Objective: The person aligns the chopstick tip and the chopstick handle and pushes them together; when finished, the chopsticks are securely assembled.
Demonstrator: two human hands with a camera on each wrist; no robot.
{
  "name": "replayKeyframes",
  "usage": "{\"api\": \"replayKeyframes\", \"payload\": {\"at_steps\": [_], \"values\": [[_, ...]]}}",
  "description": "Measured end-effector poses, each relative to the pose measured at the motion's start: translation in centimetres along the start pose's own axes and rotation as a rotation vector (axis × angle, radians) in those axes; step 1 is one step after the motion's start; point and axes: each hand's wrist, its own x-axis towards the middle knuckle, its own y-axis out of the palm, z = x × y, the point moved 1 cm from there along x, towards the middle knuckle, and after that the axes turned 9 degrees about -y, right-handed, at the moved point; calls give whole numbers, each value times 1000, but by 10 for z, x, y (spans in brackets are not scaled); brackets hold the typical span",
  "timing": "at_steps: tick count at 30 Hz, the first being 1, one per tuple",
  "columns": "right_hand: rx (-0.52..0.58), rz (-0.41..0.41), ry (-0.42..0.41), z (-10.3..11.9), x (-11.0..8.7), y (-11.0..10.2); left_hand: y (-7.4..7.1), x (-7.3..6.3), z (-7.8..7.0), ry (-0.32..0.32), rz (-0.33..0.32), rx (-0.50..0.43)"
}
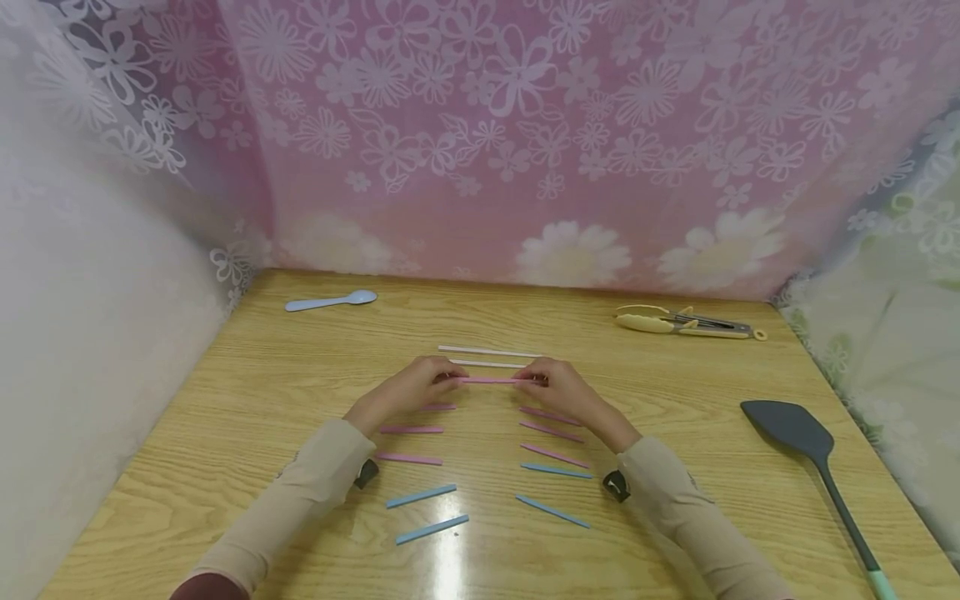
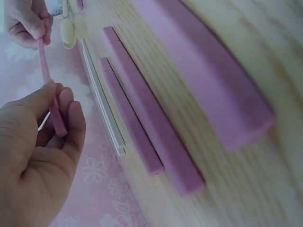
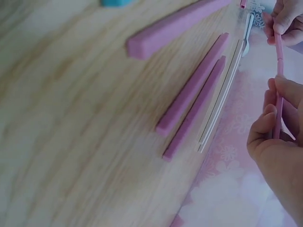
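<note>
Both hands hold a thin pink stick (image 1: 491,380) level between them, one at each end, above the table. My left hand (image 1: 427,383) pinches its left end between thumb and fingers. The right hand (image 1: 561,387) pinches the other end the same way. A fine seam crosses the held stick in the right wrist view. Just behind the hands lie two long white sticks (image 1: 491,352), side by side. Shorter pink sticks lie in two groups nearer me, one on the left (image 1: 411,430) and one on the right (image 1: 552,432), partly below the hands.
Blue sticks lie closer to me, on the left (image 1: 432,529) and right (image 1: 557,471). A light blue spoon (image 1: 330,301) lies back left, yellow-tipped tongs (image 1: 686,322) back right. A dark spatula (image 1: 791,425) lies at the right. Flowered cloth (image 1: 450,167) hangs behind the table.
</note>
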Motion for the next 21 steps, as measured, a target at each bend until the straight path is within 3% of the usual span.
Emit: {"api": "replayKeyframes", "payload": {"at_steps": [21], "values": [[35,-132,-119,3,-3,1,-4,-2,-5,28,12,-53]]}}
